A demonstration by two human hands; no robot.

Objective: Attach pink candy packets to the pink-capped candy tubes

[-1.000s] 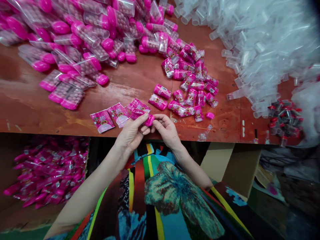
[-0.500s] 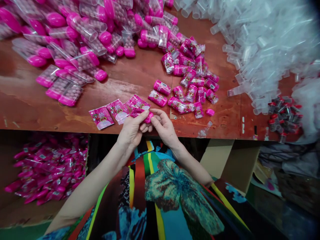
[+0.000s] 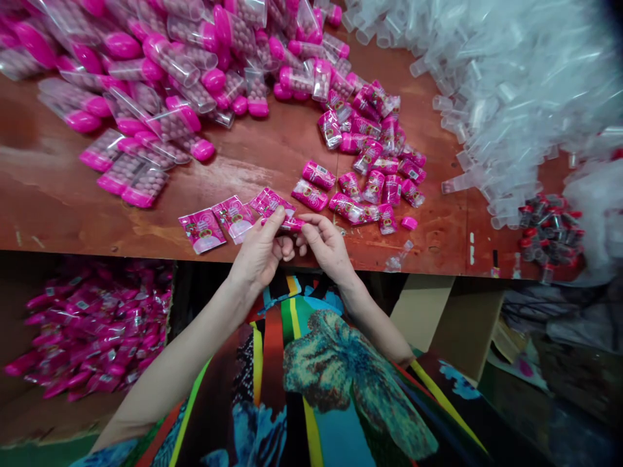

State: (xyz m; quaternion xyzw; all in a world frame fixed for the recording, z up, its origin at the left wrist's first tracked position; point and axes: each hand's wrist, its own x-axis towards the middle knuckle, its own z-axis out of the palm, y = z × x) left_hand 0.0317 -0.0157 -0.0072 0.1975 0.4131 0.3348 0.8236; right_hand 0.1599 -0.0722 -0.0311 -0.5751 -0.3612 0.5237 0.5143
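Observation:
In front of me, at the table's near edge, a small pink wrapped candy container [image 3: 292,224] is held between both hands. My left hand [image 3: 257,254] is closed on its left part, thumb on top. The fingertips of my right hand [image 3: 327,250] pinch its right end. My fingers hide much of it. Just left of it lie flat pink printed sleeves [image 3: 202,229], side by side on the wood. Beyond my right hand is a group of pink wrapped candy containers [image 3: 318,175], with a loose pink cap [image 3: 409,223] near them.
Clear tubes with pink caps, filled with small balls [image 3: 146,185], are heaped at the back left of the brown table [image 3: 253,159]. Empty clear tubes [image 3: 506,97] pile up at the right, near small red-capped tubes [image 3: 549,227]. Below left, a box holds pink packs [image 3: 102,331].
My right fingers have shifted slightly right along the pink container, and its end now shows as a printed wrap between my hands. The whole view has shifted slightly.

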